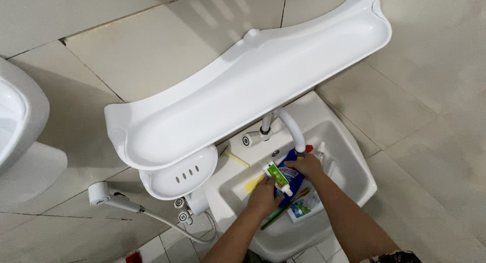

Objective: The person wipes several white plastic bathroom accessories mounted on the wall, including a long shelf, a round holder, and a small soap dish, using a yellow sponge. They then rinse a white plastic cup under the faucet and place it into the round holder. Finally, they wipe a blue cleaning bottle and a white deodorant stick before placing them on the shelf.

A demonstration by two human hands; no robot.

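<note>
Both my hands reach into a white washbasin (pixel 349 157) below a white wall shelf (pixel 243 96). My left hand (pixel 263 196) grips a small green-and-white toothpaste tube (pixel 277 177) with a white cap, held upright above the bowl. My right hand (pixel 305 167) rests on a blue pouch (pixel 293 179) lying in the basin under the curved white faucet spout (pixel 292 129). A green toothbrush (pixel 279 212), a yellow one (pixel 253 183) and a white packet (pixel 305 208) lie in the bowl.
A white soap dish (pixel 177 178) hangs under the shelf's left end. A grey spray nozzle with hose (pixel 109 197) sits on the tiled wall at left. Part of a white toilet (pixel 15 116) shows at the far left. A small white bottle (pixel 320 150) stands by the faucet.
</note>
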